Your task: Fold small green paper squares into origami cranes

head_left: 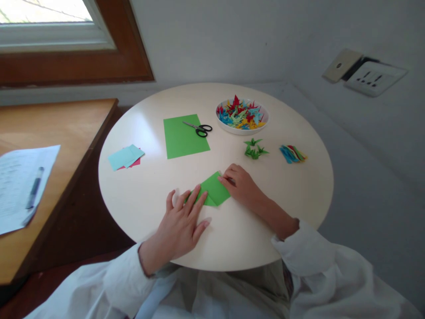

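Note:
A partly folded piece of green paper (pixel 216 189) lies on the round white table in front of me, a crease showing near its lower edge. Its left part is under the fingers of my left hand (pixel 182 221), which lies flat with fingers spread. My right hand (pixel 241 184) is closed at the paper's upper right corner, thumb and curled fingers gripping the edge. Beyond my right hand sit a few small green paper cranes (pixel 254 149). A larger green sheet (pixel 182 142) lies farther back, with black-handled scissors (pixel 199 128) across its right side.
A white bowl (pixel 241 131) full of colourful paper cranes stands at the back. Folded coloured strips (pixel 292 153) lie at right, and light blue and red paper squares (pixel 124 157) at left. A wooden desk (pixel 66 122) with written sheets and a pen (pixel 35 188) adjoins on the left.

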Demonstrator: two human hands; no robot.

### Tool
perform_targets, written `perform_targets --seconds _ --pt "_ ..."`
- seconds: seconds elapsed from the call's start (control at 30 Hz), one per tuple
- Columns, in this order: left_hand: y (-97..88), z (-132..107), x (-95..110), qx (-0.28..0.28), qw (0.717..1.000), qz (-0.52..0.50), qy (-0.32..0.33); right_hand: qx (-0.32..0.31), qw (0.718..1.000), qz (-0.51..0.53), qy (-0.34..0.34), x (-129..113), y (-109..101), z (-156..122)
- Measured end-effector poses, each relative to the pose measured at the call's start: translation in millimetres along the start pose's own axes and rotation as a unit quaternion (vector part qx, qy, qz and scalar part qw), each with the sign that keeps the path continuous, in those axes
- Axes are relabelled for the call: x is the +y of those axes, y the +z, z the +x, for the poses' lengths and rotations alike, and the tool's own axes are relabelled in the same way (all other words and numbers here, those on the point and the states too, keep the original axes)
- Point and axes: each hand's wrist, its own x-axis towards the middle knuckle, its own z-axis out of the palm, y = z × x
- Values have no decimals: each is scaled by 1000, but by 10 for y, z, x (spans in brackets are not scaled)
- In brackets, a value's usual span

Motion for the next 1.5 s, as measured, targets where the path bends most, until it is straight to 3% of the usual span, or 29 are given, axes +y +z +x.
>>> perform_targets --seconds 0.4,0.77,1.0,1.5 --pt "-7 6 2 0 1000 -6 -2 -20 999 -41 -20 25 -5 -51" --pt "7 4 -6 7 1000 -3 2 6 999 -36 -11 14 -30 -122" --pt "5 -2 -5 13 1000 -9 1 -21 998 -59 -16 0 -58 -165" --pt "-35 10 -8 19 1000 -15 6 -15 999 -36 -17 13 -70 -162"
